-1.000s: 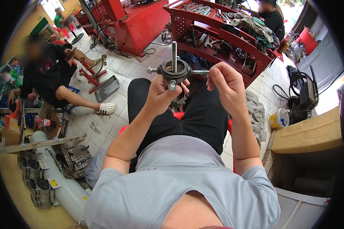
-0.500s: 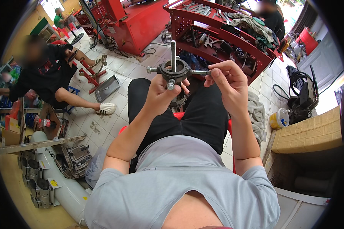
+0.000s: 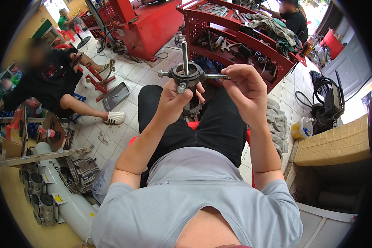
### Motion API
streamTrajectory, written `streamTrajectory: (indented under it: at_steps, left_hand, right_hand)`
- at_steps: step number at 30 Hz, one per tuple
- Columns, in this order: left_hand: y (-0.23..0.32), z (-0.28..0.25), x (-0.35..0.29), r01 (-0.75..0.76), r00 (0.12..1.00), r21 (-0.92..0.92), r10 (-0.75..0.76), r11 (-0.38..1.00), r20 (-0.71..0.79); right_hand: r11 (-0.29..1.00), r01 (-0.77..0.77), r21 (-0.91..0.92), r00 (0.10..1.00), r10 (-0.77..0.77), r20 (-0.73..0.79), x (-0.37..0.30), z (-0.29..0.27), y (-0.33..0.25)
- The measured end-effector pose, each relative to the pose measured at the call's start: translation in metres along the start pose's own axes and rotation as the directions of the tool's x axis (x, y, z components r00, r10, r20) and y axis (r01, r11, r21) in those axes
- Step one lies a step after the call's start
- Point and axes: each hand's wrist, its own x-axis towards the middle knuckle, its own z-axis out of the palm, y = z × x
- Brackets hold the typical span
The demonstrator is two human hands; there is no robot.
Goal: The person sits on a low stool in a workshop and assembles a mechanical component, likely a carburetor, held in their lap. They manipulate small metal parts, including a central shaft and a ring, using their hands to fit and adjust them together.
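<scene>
Above my lap, a dark metal ring-shaped tool (image 3: 193, 78) is held up, with bolts sticking out of its sides. A long threaded rod (image 3: 185, 56) stands up through the ring. My left hand (image 3: 172, 102) grips the tool from below and the left, its thumb near the front bolt (image 3: 181, 87). On the right, the thumb and fingers of my right hand (image 3: 249, 89) pinch the outer end of the side bolt (image 3: 214, 76). A lower part of the tool (image 3: 192, 108) hangs between my thighs, partly hidden by my left hand.
Ahead stands a red tool cart (image 3: 235, 35) with wrenches and rags. At left, a person in black (image 3: 49, 78) sits beside a grey metal tray (image 3: 116, 96). A yellow-and-white bucket (image 3: 301, 128) and grey cloth (image 3: 277, 124) lie to my right.
The ring tool has turned and tilted slightly, its rod top shifting a little left and up. My right fingers have shifted their pinch around the side bolt's end.
</scene>
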Motion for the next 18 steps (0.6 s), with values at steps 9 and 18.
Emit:
streamTrajectory:
  at_steps: [9, 18]
  left_hand:
    - [-0.001, 0.000, -0.001, -0.014, 1.000, 0.042, 0.014, 0.999, 0.011]
    - [0.001, -0.001, 0.001, -0.007, 1.000, 0.007, 0.007, 1.000, -0.001]
  right_hand:
    - [0.942, -0.328, 0.072, 0.944, 0.329, 0.003, 0.001, -0.004, -0.011]
    - [0.991, -0.107, 0.078, 0.990, 0.099, 0.097, 0.000, -0.002, -0.004]
